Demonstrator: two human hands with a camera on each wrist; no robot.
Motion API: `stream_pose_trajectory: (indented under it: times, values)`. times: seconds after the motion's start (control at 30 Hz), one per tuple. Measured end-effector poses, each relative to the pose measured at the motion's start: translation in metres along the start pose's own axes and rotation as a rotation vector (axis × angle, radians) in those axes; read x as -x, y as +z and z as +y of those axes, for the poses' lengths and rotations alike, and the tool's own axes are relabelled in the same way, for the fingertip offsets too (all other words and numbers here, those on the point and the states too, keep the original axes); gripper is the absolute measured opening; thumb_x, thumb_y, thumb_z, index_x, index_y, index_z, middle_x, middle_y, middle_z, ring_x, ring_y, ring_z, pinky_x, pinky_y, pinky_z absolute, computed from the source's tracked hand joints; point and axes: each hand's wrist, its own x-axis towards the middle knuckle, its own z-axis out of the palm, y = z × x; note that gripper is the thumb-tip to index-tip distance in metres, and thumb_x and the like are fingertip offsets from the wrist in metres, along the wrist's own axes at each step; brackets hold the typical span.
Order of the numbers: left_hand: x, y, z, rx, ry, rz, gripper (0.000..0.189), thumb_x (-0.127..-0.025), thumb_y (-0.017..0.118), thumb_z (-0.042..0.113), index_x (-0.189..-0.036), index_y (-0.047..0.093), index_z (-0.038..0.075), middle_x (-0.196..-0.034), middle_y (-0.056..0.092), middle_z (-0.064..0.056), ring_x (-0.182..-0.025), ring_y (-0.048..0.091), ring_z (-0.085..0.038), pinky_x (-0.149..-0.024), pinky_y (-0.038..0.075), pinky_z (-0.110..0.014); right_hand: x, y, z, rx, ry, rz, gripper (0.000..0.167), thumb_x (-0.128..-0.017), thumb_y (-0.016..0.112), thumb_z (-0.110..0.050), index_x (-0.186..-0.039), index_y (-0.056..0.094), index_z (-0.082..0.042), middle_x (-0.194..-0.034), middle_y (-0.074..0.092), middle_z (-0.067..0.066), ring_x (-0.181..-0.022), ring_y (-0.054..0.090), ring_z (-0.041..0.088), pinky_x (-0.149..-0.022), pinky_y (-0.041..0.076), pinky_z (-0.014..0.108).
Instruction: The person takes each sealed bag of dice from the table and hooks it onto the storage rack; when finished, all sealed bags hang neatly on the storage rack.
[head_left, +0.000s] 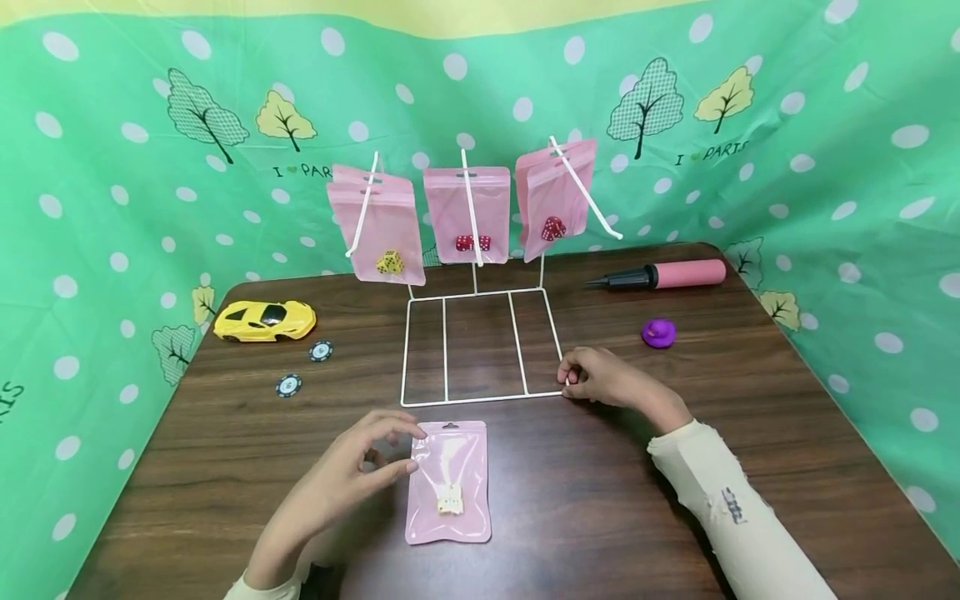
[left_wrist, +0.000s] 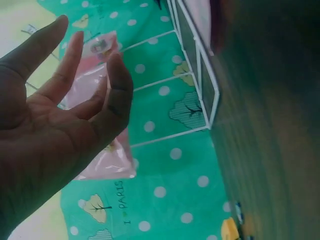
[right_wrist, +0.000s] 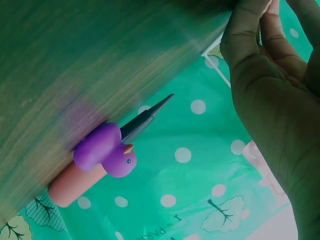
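Observation:
My right hand [head_left: 603,379] pinches the front right corner of a white wire display rack [head_left: 483,400]. Pink zip bags hang from the rack's three hooks: one with yellow dice [head_left: 390,262] on the left, one with red dice [head_left: 473,243] in the middle, and two or so on the right, with red dice [head_left: 554,228] showing. In front of the rack a pink bag [head_left: 450,454] with white dice [head_left: 450,499] lies flat on the table. Beside its left edge hovers my left hand [head_left: 352,467], thumb and fingers apart and bent; the left wrist view shows nothing between them.
Left of the rack are a yellow toy car [head_left: 266,322] and two poker chips [head_left: 321,350]. To the right lie a pink and black hand pump [head_left: 667,274] and a purple rubber duck [head_left: 659,332]. A green dotted cloth [head_left: 480,92] hangs behind the wooden table [head_left: 585,508].

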Motion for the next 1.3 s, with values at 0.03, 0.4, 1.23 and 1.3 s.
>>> stream_pose_trajectory:
  times: [0.03, 0.4, 1.23, 1.3]
  values:
    - [0.001, 0.002, -0.001, -0.013, -0.021, 0.005, 0.026, -0.101, 0.079, 0.016, -0.126, 0.073, 0.011, -0.125, 0.070, -0.007, -0.101, 0.066, -0.025, -0.079, 0.057, -0.033, 0.000, 0.000, 0.000, -0.002, 0.000, 0.000, 0.013, -0.091, 0.082, -0.002, -0.095, 0.069, -0.005, -0.087, 0.059, 0.003, -0.082, 0.054, 0.014, -0.074, 0.047, 0.030]
    - [0.007, 0.047, 0.001, -0.466, -0.416, 0.047, 0.089, -0.086, 0.086, 0.060, -0.155, 0.054, 0.014, -0.113, 0.066, -0.018, -0.098, 0.070, -0.040, -0.076, 0.058, -0.060, -0.001, 0.001, 0.000, -0.012, -0.009, 0.001, 0.014, -0.091, 0.081, 0.000, -0.095, 0.068, -0.004, -0.086, 0.059, 0.002, -0.081, 0.054, 0.014, -0.074, 0.046, 0.030]
    - [0.001, 0.059, 0.003, -0.391, -0.315, -0.014, 0.045, -0.073, 0.098, 0.025, -0.109, 0.071, 0.021, -0.090, 0.054, -0.006, -0.076, 0.052, -0.021, -0.065, 0.046, -0.042, 0.001, -0.001, -0.004, 0.006, 0.003, 0.001, 0.013, -0.091, 0.082, -0.001, -0.092, 0.070, -0.005, -0.086, 0.059, 0.003, -0.081, 0.055, 0.015, -0.074, 0.047, 0.030]
    - [0.001, 0.059, 0.001, -0.361, -0.312, -0.029, 0.045, -0.074, 0.098, 0.022, -0.109, 0.070, 0.021, -0.091, 0.054, -0.006, -0.076, 0.051, -0.021, -0.065, 0.044, -0.041, 0.002, -0.001, -0.004, 0.003, 0.004, 0.006, 0.013, -0.091, 0.082, 0.000, -0.092, 0.070, -0.005, -0.086, 0.059, 0.004, -0.081, 0.055, 0.016, -0.074, 0.047, 0.030]
